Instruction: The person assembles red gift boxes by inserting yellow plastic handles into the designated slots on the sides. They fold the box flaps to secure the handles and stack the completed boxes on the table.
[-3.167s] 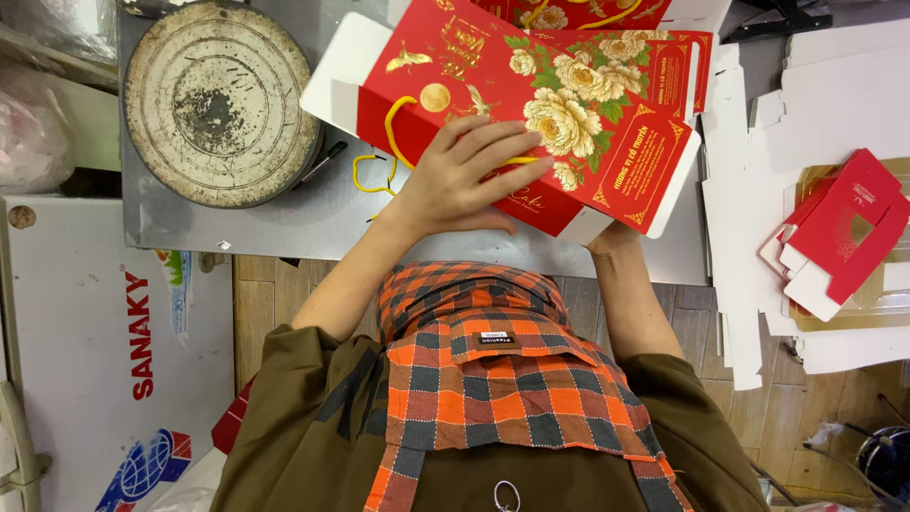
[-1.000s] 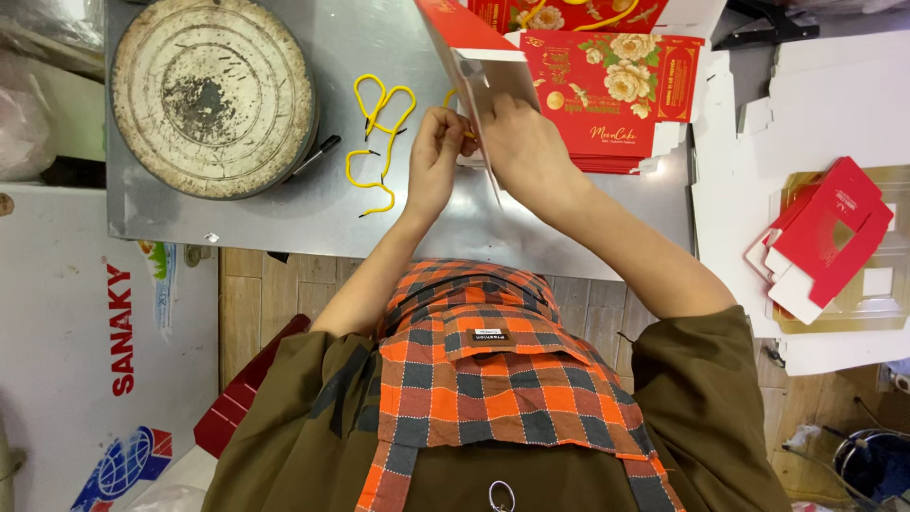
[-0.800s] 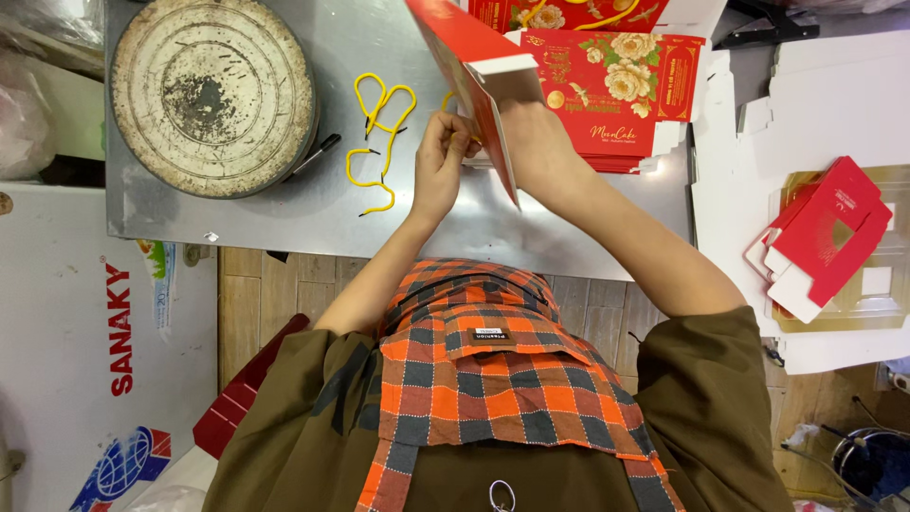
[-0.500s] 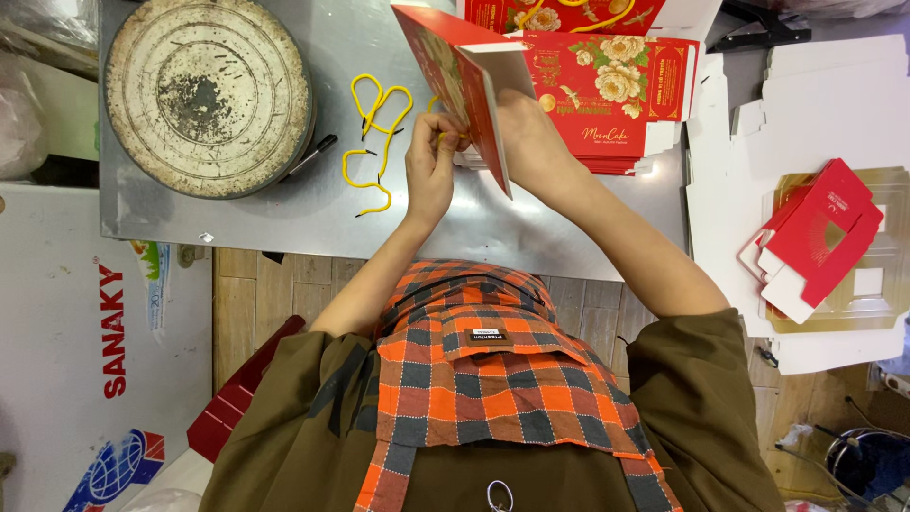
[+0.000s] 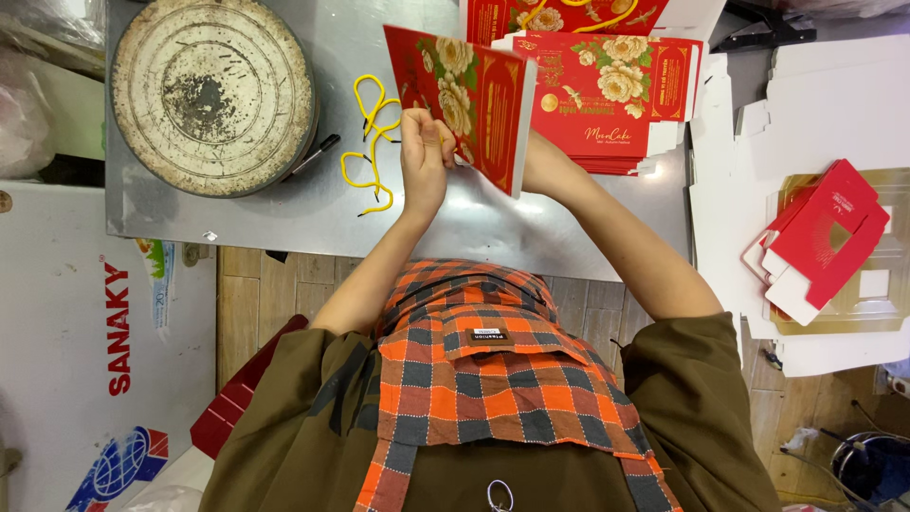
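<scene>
So the person holds a red flowered box (image 5: 462, 104) up on edge over the metal table (image 5: 313, 204), printed side facing left. The left hand (image 5: 424, 161) is pinched onto the box's lower left edge, fingers curled tight around it. The right hand (image 5: 536, 161) is mostly tucked behind the box, so I can't tell how it grips, though the wrist comes right up to the back panel. Yellow cords (image 5: 372, 142) lie on the table just left of the left hand. A stack of flat red boxes (image 5: 607, 104) sits behind, and a round rusty tin (image 5: 213, 93) is off to the left with a black pen (image 5: 313, 156) beside it.
</scene>
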